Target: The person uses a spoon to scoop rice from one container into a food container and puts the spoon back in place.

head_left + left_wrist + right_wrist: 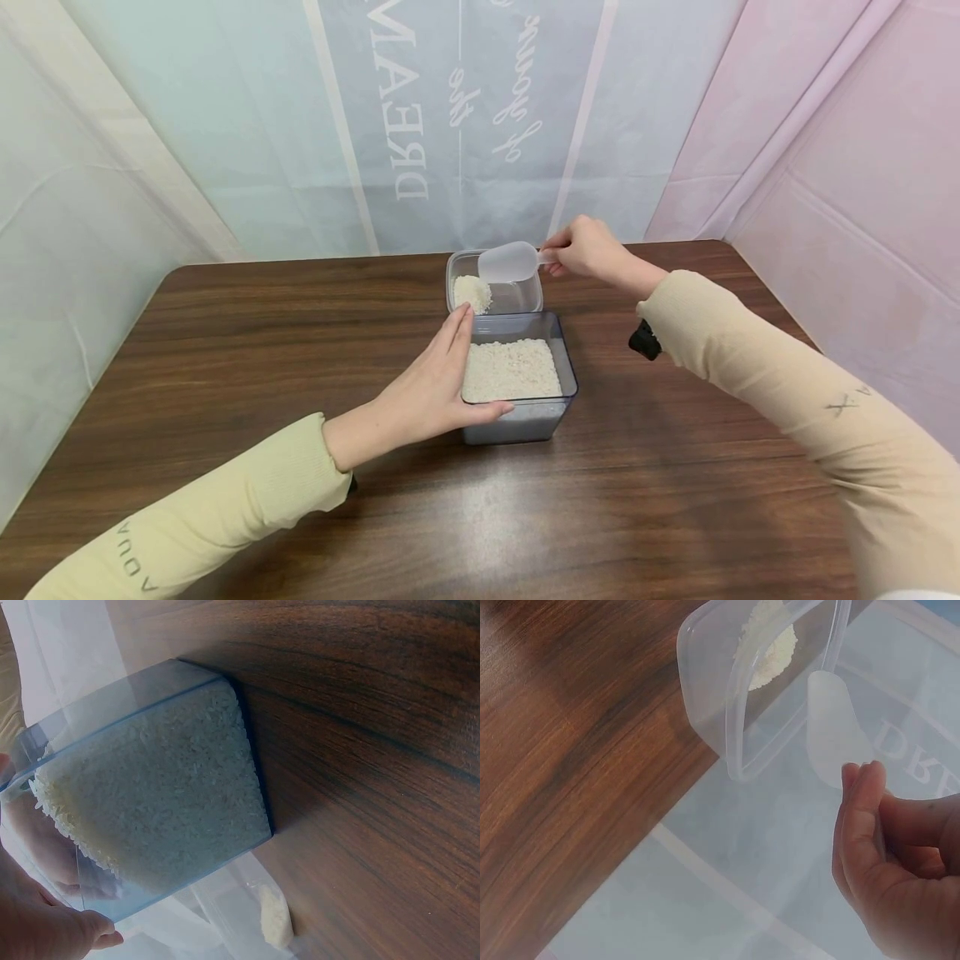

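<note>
A translucent white scoop point(508, 262) is pinched by its handle in my right hand point(588, 248). Tilted, it hangs over the small clear container point(531, 293), where a little heap of rice point(472, 293) lies in the left part. Nearer to me stands a bluish clear bin point(517, 423) with a bed of rice point(513, 371) inside. My left hand point(431, 379) holds this bin at its left side, thumb across the front wall and fingers along the left rim. In the right wrist view the scoop point(832, 731) shows beside the container's rim point(739, 761).
Both containers stand one behind the other on a dark brown wooden table point(300, 333), the small one near its back edge. A printed cloth curtain point(270, 125) hangs right behind, and a pinkish cloth point(847, 192) hangs on the right.
</note>
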A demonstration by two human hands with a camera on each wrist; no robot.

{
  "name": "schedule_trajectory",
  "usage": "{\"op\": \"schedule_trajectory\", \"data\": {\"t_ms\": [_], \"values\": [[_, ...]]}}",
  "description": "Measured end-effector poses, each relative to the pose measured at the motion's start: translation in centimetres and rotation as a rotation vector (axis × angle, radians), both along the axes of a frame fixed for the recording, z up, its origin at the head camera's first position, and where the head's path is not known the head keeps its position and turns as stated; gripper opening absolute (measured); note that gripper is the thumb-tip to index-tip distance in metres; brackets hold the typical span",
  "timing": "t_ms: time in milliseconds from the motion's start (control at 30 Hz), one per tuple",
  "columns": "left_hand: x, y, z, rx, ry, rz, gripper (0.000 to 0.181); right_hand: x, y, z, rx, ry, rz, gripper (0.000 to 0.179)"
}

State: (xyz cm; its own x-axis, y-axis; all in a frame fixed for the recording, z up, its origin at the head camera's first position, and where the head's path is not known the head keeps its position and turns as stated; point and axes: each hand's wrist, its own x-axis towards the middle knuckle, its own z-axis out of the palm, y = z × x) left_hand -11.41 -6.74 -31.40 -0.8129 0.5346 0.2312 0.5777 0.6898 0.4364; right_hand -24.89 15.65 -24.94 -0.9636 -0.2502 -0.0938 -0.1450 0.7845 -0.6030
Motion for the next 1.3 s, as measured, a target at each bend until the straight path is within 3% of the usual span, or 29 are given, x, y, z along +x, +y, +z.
{"op": "schedule_trajectory", "data": {"t_ms": [567, 1300], "values": [[0.1, 0.0, 0.0, -0.001, -0.007, 0.007, 0.109, 1.0, 1.3, 1.8, -0.09, 0.005, 0.01, 0.025], [0.1, 0.1, 0.0, -0.005, -0.035, 0.006, 0.11, 2.7, 3.2, 4.1, -0.08, 0.014, -0.04, 0.029]]}}
